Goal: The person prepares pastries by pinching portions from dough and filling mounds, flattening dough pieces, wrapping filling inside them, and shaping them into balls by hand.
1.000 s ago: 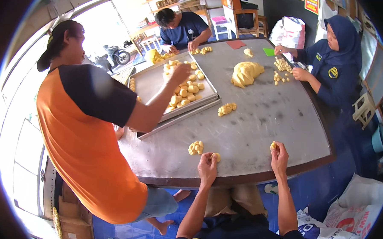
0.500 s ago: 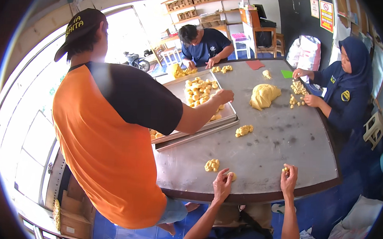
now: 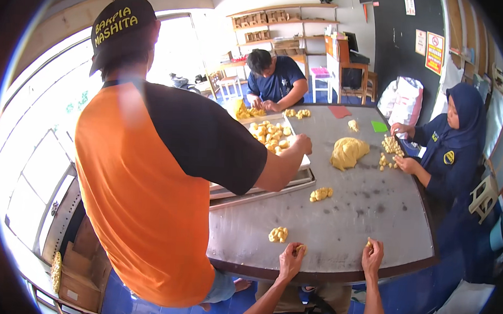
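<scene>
My left hand (image 3: 290,262) is at the near edge of the metal-topped table (image 3: 349,228), its thumb and fingers closed round a flattened piece of yellow dough (image 3: 301,249). Farther right, my right hand (image 3: 373,258) pinches a smaller lump of yellowish dough or filling (image 3: 369,243) in its fingertips; its exact kind is unclear. Just beyond my left hand lies a cluster of small dough pieces (image 3: 278,234). Another dough cluster (image 3: 321,194) rests farther toward the middle.
A large dough mound (image 3: 349,153) sits mid-table. At left, a person in orange (image 3: 143,191) reaches over a tray of dough balls (image 3: 289,125). A co-worker in dark blue (image 3: 277,79) works at the far end; another (image 3: 454,138) handles small balls (image 3: 391,146) at right.
The view has tilted up, so the table and both my hands appear lower. My hands keep their grips and stay near the same table spots. The orange-shirted person's arm still reaches over the tray.
</scene>
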Demonstrator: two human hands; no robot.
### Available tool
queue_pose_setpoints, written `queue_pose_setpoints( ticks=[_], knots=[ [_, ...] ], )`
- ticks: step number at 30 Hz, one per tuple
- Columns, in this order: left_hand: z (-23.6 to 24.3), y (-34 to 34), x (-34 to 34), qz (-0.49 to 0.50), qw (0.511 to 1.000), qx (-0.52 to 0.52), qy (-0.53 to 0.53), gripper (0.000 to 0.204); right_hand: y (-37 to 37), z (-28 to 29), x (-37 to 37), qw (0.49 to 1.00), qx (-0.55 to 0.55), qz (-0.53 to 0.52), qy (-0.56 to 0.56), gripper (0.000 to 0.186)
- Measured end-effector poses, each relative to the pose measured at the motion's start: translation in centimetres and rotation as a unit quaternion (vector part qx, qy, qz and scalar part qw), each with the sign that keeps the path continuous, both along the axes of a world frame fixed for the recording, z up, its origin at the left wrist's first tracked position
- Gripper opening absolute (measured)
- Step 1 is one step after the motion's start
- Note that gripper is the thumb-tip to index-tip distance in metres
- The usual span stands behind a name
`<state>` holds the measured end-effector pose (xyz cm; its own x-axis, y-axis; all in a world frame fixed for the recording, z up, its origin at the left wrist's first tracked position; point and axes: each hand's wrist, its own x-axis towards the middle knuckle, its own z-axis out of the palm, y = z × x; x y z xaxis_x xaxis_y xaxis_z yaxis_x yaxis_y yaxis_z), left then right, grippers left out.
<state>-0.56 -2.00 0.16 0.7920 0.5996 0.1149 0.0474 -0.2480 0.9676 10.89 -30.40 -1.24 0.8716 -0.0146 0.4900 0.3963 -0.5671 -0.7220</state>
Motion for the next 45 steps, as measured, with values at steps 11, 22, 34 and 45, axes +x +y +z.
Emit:
queue_pose_setpoints(
  ticks=[11, 22, 34, 45],
  knots=[
    [0.6, 0.0, 0.7, 0.003, 0.999, 0.016, 0.031, 0.027, 0.1, -0.8, 0.8, 0.999, -0.04, 0.006, 0.026, 0.025],
    [-1.4, 0.0, 0.9, 0.002, 0.999, 0.04, -0.015, 0.025, 0.5, -0.1, 0.4, 0.999, -0.045, 0.0, 0.028, 0.024],
    [1.0, 0.5, 0.9, -0.032, 0.999, 0.023, 0.037, 0.023, 0.5, 0.2, 0.6, 0.998, -0.055, -0.002, 0.036, 0.027],
    [4.0, 3.3, 0.1, 0.013, 0.983, 0.184, -0.015, 0.013, 0.8, 0.3, 0.8, 0.998, -0.021, 0.022, 0.058, 0.032]
  ],
)
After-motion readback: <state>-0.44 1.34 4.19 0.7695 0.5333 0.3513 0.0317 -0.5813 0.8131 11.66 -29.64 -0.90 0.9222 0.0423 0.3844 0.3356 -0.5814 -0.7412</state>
